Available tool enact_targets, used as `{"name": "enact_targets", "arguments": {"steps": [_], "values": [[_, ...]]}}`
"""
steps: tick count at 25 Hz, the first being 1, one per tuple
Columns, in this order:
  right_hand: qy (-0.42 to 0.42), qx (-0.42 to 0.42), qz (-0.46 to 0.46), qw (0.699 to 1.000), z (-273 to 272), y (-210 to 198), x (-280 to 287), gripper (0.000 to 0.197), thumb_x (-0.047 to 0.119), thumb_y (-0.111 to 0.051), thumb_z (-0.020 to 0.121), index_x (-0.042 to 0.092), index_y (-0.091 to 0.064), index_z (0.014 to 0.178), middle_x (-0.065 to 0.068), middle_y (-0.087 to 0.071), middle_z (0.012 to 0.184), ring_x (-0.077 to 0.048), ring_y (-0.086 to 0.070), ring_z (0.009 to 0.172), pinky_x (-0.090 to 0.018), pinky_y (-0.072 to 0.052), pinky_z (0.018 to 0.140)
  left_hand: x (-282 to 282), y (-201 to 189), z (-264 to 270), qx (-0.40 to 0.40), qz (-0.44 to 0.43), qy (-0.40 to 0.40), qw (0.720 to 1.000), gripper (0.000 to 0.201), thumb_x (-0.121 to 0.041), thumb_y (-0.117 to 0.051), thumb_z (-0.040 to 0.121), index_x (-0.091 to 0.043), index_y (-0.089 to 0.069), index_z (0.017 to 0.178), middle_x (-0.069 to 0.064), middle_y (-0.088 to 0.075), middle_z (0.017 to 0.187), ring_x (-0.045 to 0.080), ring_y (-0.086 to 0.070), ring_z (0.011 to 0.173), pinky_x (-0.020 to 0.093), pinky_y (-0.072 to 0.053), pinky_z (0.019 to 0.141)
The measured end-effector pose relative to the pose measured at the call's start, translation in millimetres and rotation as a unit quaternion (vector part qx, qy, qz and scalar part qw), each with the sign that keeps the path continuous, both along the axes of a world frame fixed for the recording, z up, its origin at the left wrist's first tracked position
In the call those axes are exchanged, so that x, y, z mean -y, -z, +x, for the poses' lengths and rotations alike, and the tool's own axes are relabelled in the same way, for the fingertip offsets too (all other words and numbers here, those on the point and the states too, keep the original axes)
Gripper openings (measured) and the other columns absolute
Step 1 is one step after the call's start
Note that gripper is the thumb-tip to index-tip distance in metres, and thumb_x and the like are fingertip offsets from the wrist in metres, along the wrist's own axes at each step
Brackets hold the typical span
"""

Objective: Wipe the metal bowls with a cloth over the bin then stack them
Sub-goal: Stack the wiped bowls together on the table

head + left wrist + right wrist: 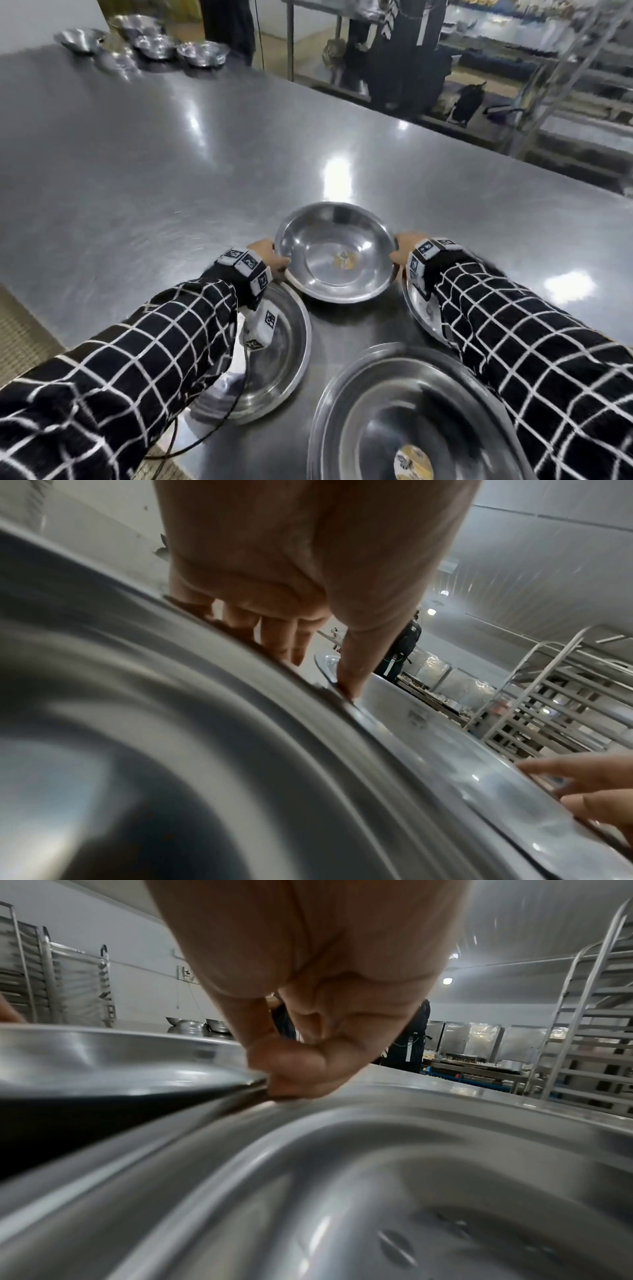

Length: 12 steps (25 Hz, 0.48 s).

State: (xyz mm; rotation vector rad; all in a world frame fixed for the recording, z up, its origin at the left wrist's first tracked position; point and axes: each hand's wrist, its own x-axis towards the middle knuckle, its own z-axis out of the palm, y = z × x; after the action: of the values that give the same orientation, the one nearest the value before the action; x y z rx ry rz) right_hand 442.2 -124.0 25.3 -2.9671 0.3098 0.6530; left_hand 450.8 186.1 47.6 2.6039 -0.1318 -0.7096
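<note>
A round metal bowl (335, 250) with a yellow smear (344, 259) at its bottom is held between both hands near the table's front. My left hand (279, 262) grips its left rim, thumb (349, 680) on top of the edge and fingers curled beneath. My right hand (397, 253) pinches the right rim (260, 1081) between thumb and fingers. The bowl's dark underside (85, 1118) shows in the right wrist view, so it hangs slightly above the neighbouring bowls. No cloth or bin is in view.
A bowl (287, 346) lies under my left wrist, another (423, 311) under my right wrist, and a large one (411, 404) with yellow residue sits nearest me. Several more bowls (154, 44) stand at the steel table's (171, 154) far left corner. A person (404, 51) and racks stand beyond.
</note>
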Motion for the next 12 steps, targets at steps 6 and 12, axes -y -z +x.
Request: {"name": "enact_targets", "arguments": {"steps": [6,12], "values": [[0.047,0.045,0.088,0.994,-6.7,-22.9,-13.3,0.022,0.030,-0.060,0.086,0.011,-0.063,0.098,-0.010,-0.065,0.091,-0.029,-0.062,0.083,-0.037,-0.051,0.081,-1.1,-1.4,10.0,0.050,-0.054,-0.038,0.997,0.026,-0.026,-0.065,0.087,-0.006,-0.066,0.103,0.011,-0.071,0.093,0.022,-0.063,0.078,0.031,-0.050,0.071],[0.151,0.221,0.209,0.941,-39.9,-53.5,-20.5,0.030,0.013,-0.055,0.090,0.011,-0.060,0.120,-0.010,-0.065,0.112,-0.027,-0.060,0.099,-0.034,-0.048,0.088,-1.2,-42.2,2.0,0.113,-0.151,-0.058,0.980,0.014,-0.028,-0.060,0.092,-0.019,-0.059,0.104,-0.002,-0.064,0.084,0.011,-0.057,0.070,0.024,-0.042,0.059]]}}
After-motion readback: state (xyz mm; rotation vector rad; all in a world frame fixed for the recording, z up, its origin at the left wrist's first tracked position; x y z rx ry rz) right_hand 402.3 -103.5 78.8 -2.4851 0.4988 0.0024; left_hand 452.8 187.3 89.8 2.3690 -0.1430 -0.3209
